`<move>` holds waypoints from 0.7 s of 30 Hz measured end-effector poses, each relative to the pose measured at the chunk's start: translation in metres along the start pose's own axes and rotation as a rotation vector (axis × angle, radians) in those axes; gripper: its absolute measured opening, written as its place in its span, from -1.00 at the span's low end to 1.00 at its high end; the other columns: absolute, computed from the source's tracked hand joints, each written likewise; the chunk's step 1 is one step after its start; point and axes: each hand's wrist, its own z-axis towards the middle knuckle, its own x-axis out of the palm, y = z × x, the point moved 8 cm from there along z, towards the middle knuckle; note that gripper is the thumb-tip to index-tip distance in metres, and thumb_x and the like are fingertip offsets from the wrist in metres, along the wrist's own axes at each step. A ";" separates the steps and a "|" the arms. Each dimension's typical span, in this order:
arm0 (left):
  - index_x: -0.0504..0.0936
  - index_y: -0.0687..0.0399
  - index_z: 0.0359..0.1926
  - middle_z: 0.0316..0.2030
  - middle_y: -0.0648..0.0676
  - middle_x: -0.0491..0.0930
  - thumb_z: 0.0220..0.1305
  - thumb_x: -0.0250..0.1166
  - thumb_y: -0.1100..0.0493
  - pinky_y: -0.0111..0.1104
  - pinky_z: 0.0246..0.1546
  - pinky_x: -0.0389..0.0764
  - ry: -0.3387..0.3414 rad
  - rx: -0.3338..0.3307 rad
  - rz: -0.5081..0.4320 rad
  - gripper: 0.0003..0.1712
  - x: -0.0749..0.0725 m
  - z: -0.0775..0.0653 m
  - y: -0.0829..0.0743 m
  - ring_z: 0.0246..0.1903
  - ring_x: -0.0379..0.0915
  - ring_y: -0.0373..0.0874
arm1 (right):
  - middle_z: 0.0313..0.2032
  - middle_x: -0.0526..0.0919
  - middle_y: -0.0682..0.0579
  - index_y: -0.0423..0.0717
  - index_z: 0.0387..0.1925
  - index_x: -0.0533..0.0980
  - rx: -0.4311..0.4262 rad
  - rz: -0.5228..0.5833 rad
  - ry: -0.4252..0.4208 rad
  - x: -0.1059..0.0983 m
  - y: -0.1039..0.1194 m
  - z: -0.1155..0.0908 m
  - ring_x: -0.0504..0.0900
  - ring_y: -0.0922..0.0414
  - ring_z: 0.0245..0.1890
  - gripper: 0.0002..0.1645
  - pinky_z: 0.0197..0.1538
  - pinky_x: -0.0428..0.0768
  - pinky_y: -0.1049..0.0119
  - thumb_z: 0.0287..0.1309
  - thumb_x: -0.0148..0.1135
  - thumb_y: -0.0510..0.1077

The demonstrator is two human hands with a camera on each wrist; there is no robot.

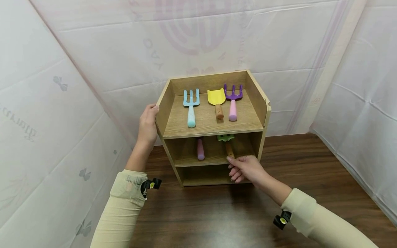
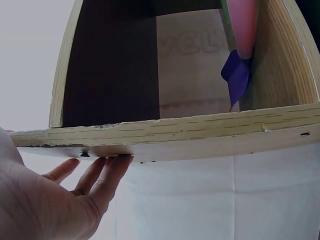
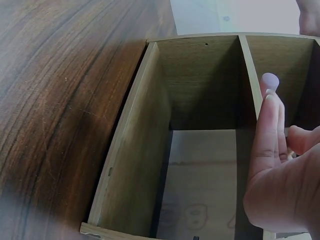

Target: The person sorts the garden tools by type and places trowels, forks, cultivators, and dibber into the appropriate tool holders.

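Observation:
A small wooden shelf unit [image 1: 214, 132] stands on the table. My left hand [image 1: 149, 124] holds its left side panel near the top; in the left wrist view, several fingers [image 2: 112, 177] press the panel's outer face. On the middle shelf, my right hand [image 1: 246, 168] pinches the handle end of a green hand rake [image 1: 228, 146] with a wooden handle. Left of it lies a tool with a pink handle [image 1: 200, 150]; its purple blade [image 2: 236, 75] shows in the left wrist view. In the right wrist view, my right hand [image 3: 285, 185] partly hides the middle compartment.
The top shelf bears a light blue hand fork [image 1: 191, 108], a yellow shovel [image 1: 216, 97] and a purple fork [image 1: 233, 106] with a pink handle. Below is the bottom compartment [image 1: 204, 175]. White patterned sheets [image 1: 124, 44] hang behind and beside the dark wooden table [image 1: 192, 213].

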 end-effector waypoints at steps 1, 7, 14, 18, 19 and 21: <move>0.50 0.20 0.31 -0.05 0.03 0.51 0.62 -0.14 -0.11 -0.28 -0.08 0.55 -0.001 0.002 0.002 -0.41 0.000 0.000 0.000 -0.13 0.49 -0.14 | -0.52 0.76 0.05 -0.34 -0.14 0.67 -0.001 -0.009 -0.008 0.000 0.001 0.001 0.76 0.18 -0.56 -0.41 -0.41 0.77 0.27 0.49 0.27 0.20; 0.51 0.20 0.29 -0.07 0.02 0.51 0.61 -0.13 -0.09 -0.28 -0.08 0.54 -0.010 0.005 0.004 -0.43 -0.001 0.001 0.002 -0.14 0.49 -0.14 | -0.56 0.75 0.04 -0.33 -0.22 0.67 0.012 -0.029 -0.031 0.001 0.006 0.006 0.76 0.17 -0.58 -0.41 -0.45 0.76 0.28 0.49 0.27 0.19; 0.49 0.21 0.32 -0.04 0.04 0.51 0.61 -0.14 -0.10 -0.28 -0.04 0.53 -0.006 0.010 0.005 -0.41 0.000 0.002 0.002 -0.11 0.48 -0.14 | -0.59 0.74 0.06 -0.44 -0.17 0.64 0.029 -0.028 -0.023 0.002 0.009 0.007 0.75 0.20 -0.60 -0.32 -0.48 0.74 0.31 0.49 0.27 0.21; 0.49 0.20 0.32 -0.05 0.02 0.50 0.61 -0.13 -0.10 -0.27 -0.04 0.52 0.000 0.013 0.001 -0.41 0.000 0.002 0.001 -0.11 0.47 -0.13 | -0.60 0.73 0.07 -0.43 -0.20 0.64 0.009 -0.040 -0.014 0.003 0.012 0.007 0.74 0.21 -0.61 -0.32 -0.48 0.73 0.31 0.49 0.26 0.22; 0.49 0.20 0.32 -0.05 0.02 0.50 0.61 -0.14 -0.11 -0.27 -0.04 0.52 0.001 0.013 0.004 -0.41 0.000 0.002 0.001 -0.11 0.47 -0.13 | -0.60 0.73 0.07 -0.42 -0.21 0.64 0.006 -0.040 -0.015 0.003 0.013 0.007 0.74 0.21 -0.61 -0.32 -0.49 0.73 0.31 0.49 0.26 0.22; 0.49 0.20 0.32 -0.05 0.02 0.50 0.61 -0.14 -0.11 -0.29 -0.05 0.52 0.001 0.013 0.003 -0.41 0.000 0.002 0.001 -0.11 0.47 -0.14 | -0.60 0.73 0.07 -0.41 -0.22 0.64 0.003 -0.042 -0.015 0.003 0.014 0.007 0.74 0.21 -0.61 -0.33 -0.49 0.73 0.31 0.49 0.26 0.22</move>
